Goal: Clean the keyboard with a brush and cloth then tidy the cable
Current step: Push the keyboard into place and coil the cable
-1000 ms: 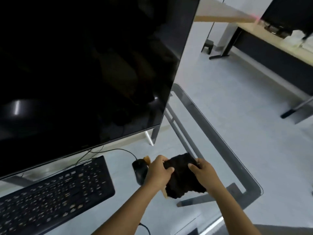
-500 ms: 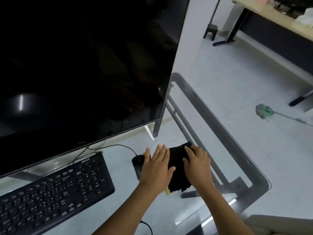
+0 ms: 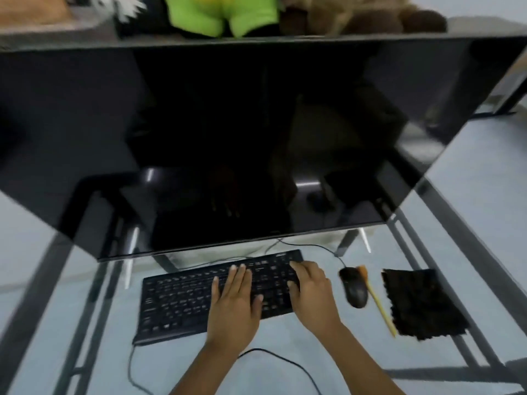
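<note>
A: Head view: what lay on the glass worktop [image 3: 285, 374]?
B: A dark monitor [image 3: 228, 138], the keyboard [image 3: 185, 297], a black cloth [image 3: 422, 303] far right, then mouse [image 3: 353, 286] and brush [image 3: 376, 300].
A: And the hands?
B: The left hand [image 3: 233, 303] and right hand [image 3: 310, 295] rested on the keyboard, fingers [image 3: 239, 277] straight, slightly spread.

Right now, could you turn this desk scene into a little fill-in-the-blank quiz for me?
1. Both hands, the left hand and the right hand, rest on the black ____.
2. The yellow-handled brush lies between the cloth and the ____.
3. The dark cloth lies to the ____ of the brush.
4. The tabletop is made of see-through ____.

Missing words: keyboard; mouse; right; glass
</note>
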{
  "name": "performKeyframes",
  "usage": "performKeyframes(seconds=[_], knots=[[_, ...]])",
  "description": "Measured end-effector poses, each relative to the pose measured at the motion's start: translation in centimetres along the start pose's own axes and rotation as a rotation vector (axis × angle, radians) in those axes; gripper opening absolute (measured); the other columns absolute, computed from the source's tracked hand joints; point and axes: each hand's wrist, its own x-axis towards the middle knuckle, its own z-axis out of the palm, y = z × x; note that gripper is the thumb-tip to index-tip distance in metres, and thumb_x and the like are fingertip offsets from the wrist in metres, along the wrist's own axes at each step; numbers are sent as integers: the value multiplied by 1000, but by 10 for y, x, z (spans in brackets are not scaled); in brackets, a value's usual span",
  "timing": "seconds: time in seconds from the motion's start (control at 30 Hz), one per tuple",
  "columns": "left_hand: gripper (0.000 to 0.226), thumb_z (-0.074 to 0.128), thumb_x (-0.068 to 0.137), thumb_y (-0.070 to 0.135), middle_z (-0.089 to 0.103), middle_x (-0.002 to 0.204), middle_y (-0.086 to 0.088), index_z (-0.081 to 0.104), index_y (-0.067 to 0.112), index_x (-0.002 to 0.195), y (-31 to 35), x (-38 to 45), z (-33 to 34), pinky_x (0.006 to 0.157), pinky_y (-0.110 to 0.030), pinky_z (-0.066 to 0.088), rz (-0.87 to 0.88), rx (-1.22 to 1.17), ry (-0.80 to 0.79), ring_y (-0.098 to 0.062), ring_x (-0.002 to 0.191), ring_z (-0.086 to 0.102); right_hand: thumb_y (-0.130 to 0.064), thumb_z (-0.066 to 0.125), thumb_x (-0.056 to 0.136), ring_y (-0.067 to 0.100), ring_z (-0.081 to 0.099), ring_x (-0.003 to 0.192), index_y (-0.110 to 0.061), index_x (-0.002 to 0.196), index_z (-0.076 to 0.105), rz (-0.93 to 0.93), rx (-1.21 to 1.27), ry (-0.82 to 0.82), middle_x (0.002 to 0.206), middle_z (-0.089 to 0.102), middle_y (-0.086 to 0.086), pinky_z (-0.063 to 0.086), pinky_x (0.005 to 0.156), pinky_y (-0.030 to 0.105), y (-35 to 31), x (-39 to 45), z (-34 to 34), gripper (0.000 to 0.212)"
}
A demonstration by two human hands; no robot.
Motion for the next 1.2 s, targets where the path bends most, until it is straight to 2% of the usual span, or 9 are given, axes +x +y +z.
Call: performKeyframes(seconds=[0.13, 0.3, 0.53, 0.63, 0.7, 0.77, 0.87, 1.0, 1.2], knots=[[64, 27, 90, 47, 50, 143, -4, 54, 10, 134, -75, -26, -14, 109, -53, 29, -126, 4, 22, -23, 136, 40, -17, 66, 83, 30, 60, 103, -13, 123, 61, -43, -44, -51, 119, 59, 8, 51, 83, 45, -45, -7, 24, 41], [77, 13, 87, 53, 31, 155, -3, 37, 9, 146, -133, -50, -12, 116, -49, 16, -224, -19, 23, -20, 145, 20, -14, 68, 81, 32, 57, 104, -11, 123, 61, -11, -71, -73, 119, 59, 10, 50, 86, 47, -77, -15, 44, 43], [78, 40, 96, 47, 15, 159, -15, 12, -1, 150, -165, -68, -10, 116, -52, 11, -470, -63, 6, -28, 148, 8, -28, 65, 85, 37, 46, 119, -11, 133, 51, 242, -228, -48, 133, 48, 16, 40, 96, 52, -66, -17, 42, 53], [70, 39, 97, 45, 23, 156, -16, 24, -1, 147, -170, -71, -7, 115, -53, 13, -605, -130, -57, -31, 147, 10, -39, 53, 92, 35, 44, 118, -10, 132, 43, 461, -277, -74, 129, 47, 15, 37, 97, 49, -52, -13, 30, 51], [53, 47, 96, 37, 38, 146, -19, 47, 1, 134, -172, -74, -2, 112, -54, 21, -617, -177, -29, -35, 141, 25, -38, 53, 92, 37, 47, 111, -6, 123, 47, 511, -243, -79, 121, 48, 17, 39, 93, 48, -45, -11, 29, 45], [35, 62, 89, 24, 56, 119, -23, 62, 0, 114, -172, -75, 4, 96, -55, 37, -599, -239, 103, -43, 114, 47, -33, 57, 91, 43, 48, 104, 1, 115, 51, 548, -140, -37, 114, 50, 25, 40, 91, 48, -40, -7, 33, 42], [28, 63, 87, 18, 57, 94, -22, 62, 0, 109, -170, -71, 6, 77, -49, 43, -638, -304, 181, -42, 89, 49, -33, 56, 91, 47, 50, 101, 5, 108, 54, 632, -93, -22, 110, 53, 31, 40, 90, 48, -36, 1, 33, 41], [12, 54, 92, 16, 54, 89, -19, 58, 4, 91, -173, -53, 6, 77, -36, 31, -664, -459, 240, -37, 91, 44, -38, 51, 94, 45, 44, 111, 0, 115, 55, 658, -95, -72, 120, 49, 25, 38, 94, 48, -40, 11, 33, 44], [13, 57, 89, 12, 54, 85, -23, 56, 0, 84, -182, -23, 3, 74, -41, 33, -658, -426, 280, -41, 88, 46, -32, 56, 92, 44, 42, 112, 1, 118, 55, 609, -26, -51, 121, 48, 26, 35, 96, 46, -40, 29, 38, 42]])
